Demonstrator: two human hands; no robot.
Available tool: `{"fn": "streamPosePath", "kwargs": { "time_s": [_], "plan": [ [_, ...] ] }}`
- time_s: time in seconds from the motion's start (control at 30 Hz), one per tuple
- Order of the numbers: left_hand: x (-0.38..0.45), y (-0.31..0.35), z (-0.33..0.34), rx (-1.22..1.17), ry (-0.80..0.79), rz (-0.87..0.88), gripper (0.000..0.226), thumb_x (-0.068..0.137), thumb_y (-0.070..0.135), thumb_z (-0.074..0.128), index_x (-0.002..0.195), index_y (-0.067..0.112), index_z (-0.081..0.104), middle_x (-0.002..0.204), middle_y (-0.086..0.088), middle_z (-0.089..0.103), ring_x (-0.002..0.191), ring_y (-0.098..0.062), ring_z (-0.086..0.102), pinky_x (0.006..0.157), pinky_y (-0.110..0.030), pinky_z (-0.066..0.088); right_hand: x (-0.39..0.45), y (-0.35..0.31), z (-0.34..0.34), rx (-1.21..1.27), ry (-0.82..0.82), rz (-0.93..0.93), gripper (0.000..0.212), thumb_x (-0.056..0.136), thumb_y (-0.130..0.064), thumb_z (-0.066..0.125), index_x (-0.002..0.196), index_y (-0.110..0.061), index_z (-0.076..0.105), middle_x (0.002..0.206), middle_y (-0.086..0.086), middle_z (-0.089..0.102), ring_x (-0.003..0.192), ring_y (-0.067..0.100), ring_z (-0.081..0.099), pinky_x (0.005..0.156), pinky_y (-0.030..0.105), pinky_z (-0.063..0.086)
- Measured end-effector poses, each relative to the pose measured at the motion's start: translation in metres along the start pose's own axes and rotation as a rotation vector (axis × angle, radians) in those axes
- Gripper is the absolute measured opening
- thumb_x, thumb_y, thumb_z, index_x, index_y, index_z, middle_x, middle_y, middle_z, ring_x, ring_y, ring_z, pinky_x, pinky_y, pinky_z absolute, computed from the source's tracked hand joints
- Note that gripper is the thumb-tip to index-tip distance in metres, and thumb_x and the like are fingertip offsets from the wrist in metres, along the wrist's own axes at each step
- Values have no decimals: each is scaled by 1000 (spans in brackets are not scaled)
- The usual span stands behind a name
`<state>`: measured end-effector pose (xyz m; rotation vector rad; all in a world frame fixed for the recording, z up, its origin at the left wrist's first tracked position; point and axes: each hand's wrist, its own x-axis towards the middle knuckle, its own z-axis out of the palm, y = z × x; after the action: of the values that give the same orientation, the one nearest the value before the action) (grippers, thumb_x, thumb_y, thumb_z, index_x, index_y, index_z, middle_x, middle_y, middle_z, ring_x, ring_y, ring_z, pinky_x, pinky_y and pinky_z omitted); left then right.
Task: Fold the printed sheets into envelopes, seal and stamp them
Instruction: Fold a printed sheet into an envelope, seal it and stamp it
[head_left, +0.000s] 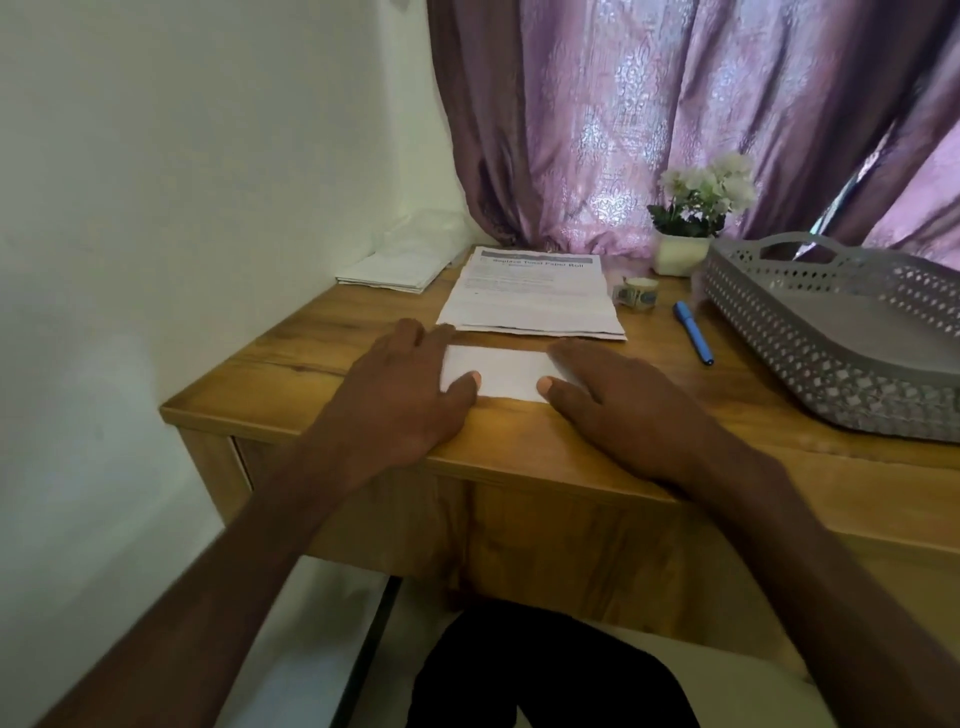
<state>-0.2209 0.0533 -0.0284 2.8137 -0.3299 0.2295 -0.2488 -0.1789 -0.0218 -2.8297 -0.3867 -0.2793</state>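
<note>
A person seated at a wooden surface (519, 431) presses a folded sheet (498, 376) flat near its front edge, both hands spread and gripping nothing. At far left, against the wall, a small stack of white envelopes (387, 270) waits well apart from the work. The left hand (395, 395) lies palm-down over the sheet's left end, fingers straight and its thumb resting on the paper's near edge. Between the hands the folded sheet shows as a white band whose long axis runs left to right, parallel to the front edge of the surface; it points neither toward nor away from the person, and each hand covers one end, so neither is clearly nearer. Just beyond it lies the pile of printed sheets (532, 296), long axis running near to far, heading at the far end. The right hand (618, 410) mirrors the left, flat on the sheet's right end with its thumb at the near edge. Farther right sit a roll of stamps (636, 293), a blue pen (693, 332) angled near to far, a potted white flower (691, 228) and a grey perforated tray (841, 332). By the look of it the crease is being set; the envelopes lie up and left, on the left hand's side.
</note>
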Motion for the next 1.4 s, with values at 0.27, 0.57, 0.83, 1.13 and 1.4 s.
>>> {"fn": "streamPosePath", "kwargs": {
  "time_s": [0.27,0.57,0.83,1.13,1.4],
  "plan": [
    [14,-1,-12,29,-139,40,70,93,64,43,158,39,31,168,5,24,153,-27,23,120,-57,24,0,-3,-5,74,-9,-8,53,103,-55,45,153,-36,39,157,-11,42,137,14,44,114,45,36],
    [29,-4,-23,-135,-109,95,53,91,64,65,133,34,49,144,6,49,120,-14,50,106,-44,50,1,-3,-7,114,77,-12,64,95,-56,60,151,-34,40,153,-6,38,134,15,43,105,37,43],
    [26,-9,-29,-822,209,81,22,80,37,88,94,31,72,94,24,74,84,8,69,62,-8,52,-4,7,-6,377,482,51,94,74,-45,87,152,-39,34,149,-5,41,131,15,48,99,37,46],
    [29,14,-22,-1323,276,-83,30,79,35,89,100,20,74,93,7,80,80,-13,76,58,-20,55,17,-3,-28,1435,233,257,76,68,-36,88,134,-13,59,111,6,79,97,24,78,67,34,62],
    [112,20,-32,-813,517,18,16,98,29,72,102,14,73,99,2,77,86,-9,71,80,-24,58,128,9,-47,1212,382,404,24,84,0,81,103,-3,66,110,19,75,74,24,70,56,27,56]
  ]
}}
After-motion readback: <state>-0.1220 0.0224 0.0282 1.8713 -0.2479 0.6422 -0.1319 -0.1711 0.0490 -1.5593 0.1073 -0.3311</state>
